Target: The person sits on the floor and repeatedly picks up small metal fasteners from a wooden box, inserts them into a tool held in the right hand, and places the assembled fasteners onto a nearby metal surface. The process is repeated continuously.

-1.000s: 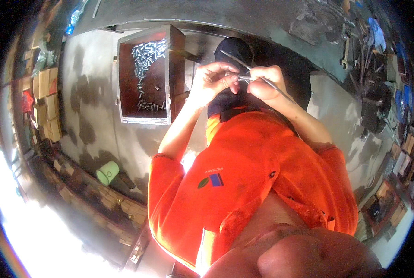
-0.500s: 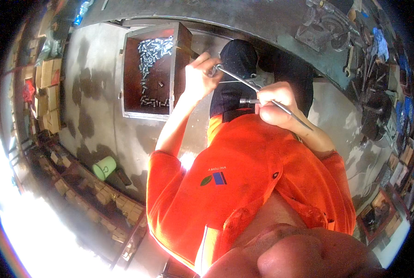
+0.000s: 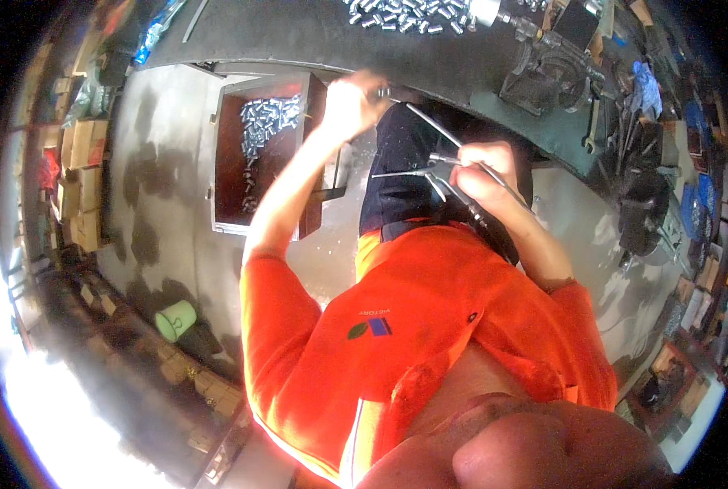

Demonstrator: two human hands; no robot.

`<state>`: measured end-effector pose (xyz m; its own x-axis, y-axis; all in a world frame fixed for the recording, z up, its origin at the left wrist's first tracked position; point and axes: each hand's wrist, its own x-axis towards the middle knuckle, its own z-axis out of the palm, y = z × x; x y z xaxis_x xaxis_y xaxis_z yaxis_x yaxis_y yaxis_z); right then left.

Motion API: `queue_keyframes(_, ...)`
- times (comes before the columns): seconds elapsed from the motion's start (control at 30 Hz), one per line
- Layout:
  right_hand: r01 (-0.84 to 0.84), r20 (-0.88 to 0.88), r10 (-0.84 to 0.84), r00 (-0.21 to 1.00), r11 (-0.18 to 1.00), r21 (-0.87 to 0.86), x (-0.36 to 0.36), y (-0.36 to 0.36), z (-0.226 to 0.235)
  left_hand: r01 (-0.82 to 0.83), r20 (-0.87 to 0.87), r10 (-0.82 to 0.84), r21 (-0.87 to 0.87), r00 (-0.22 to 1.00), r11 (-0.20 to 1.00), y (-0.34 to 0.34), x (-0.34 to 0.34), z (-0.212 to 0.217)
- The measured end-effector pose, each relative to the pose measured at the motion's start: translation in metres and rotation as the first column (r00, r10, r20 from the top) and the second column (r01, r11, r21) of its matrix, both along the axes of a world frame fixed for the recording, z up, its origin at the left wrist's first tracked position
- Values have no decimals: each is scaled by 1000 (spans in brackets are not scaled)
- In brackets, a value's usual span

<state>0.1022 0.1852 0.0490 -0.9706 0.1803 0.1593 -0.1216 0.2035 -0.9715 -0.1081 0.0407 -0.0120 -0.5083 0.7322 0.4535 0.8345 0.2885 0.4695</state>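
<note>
My left hand (image 3: 354, 106), blurred by motion, is raised at the bench's front edge, its fingers closed on a small metal sleeve (image 3: 383, 93). My right hand (image 3: 486, 167) is wrapped round a long thin metal rod (image 3: 433, 124), whose far tip points toward the sleeve but stands apart from it. A short metal stub (image 3: 442, 159) juts out of the same fist. Just below that hand is an air blow gun (image 3: 437, 186) with a thin nozzle and a hose; whether my fingers hold it I cannot tell. Many similar sleeves (image 3: 268, 122) lie in an open wooden box (image 3: 232, 163), left of my legs.
A dark metal workbench (image 3: 299, 41) runs across the front, with a pile of shiny sleeves (image 3: 409, 15), a vise-like metal fixture (image 3: 535, 77) and a wrench (image 3: 593, 130) on it. A pale green bucket (image 3: 175, 320) lies on the floor at left. Cardboard boxes (image 3: 91, 175) line the left side.
My left hand has moved up toward the bench with the sleeve, away from the rod's tip. The blow gun now shows lower, below my right hand. More of the bench top is in view.
</note>
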Motion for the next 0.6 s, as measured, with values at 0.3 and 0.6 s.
queue_keyframes(0.3,-59,5,60,998,995,-80,7,-2,-12,-252,645,-140,476,751,843,61,-89,105)
queue_keyframes(0.6,-113,65,128,990,973,-203,5,-11,-18,-425,414,435,-120,800,897,-173,-76,-23)
